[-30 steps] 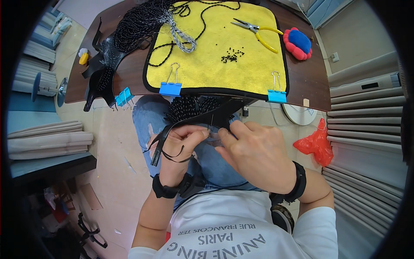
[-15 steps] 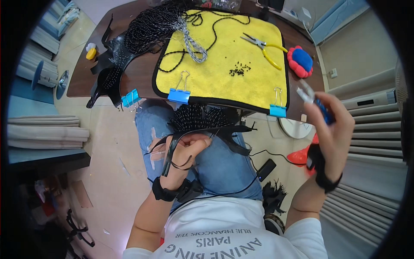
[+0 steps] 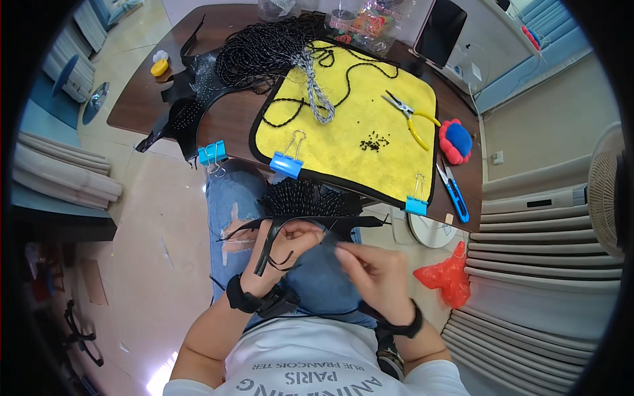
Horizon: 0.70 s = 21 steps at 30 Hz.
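The left hand (image 3: 290,247) held the beaded piece (image 3: 304,201) tight; the right hand (image 3: 373,274) pinched its strap (image 3: 330,239) (very thin). A slip could have spilled beads.

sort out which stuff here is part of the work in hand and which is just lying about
In use:
left hand gripping the black beaded strap piece
right hand pinching beside it

Lying about:
yellow cloth mat
yellow-handled pliers
blue-handled snips
red and blue pincushion
loose black beads
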Each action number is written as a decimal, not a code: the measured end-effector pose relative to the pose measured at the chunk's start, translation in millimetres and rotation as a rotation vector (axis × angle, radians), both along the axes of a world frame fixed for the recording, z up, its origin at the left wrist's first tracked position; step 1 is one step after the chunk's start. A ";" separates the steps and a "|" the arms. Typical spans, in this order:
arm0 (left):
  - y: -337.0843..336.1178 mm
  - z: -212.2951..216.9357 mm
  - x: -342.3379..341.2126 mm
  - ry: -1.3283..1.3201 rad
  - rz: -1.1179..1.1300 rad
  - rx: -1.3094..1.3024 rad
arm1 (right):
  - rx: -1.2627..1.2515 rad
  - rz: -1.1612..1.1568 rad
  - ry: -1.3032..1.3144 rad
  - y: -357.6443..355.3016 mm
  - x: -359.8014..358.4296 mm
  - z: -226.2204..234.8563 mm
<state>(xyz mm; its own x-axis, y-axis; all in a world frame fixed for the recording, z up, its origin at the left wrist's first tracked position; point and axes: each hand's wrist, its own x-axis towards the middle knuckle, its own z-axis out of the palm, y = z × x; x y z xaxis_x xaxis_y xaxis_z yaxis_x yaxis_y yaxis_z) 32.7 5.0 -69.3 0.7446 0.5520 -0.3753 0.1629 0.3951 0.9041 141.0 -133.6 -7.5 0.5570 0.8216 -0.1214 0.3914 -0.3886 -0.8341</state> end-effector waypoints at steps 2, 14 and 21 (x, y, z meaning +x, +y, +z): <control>1.2 4.5 -1.8 0.013 0.008 0.013 | 0.007 -0.062 0.017 12.6 -10.0 -21.5; 1.8 5.3 -4.1 -0.037 0.008 0.167 | 0.082 -0.251 0.229 13.3 -18.8 -35.3; -2.1 7.4 -10.0 -0.056 0.029 0.420 | 0.003 -0.038 -0.006 -25.9 37.7 34.7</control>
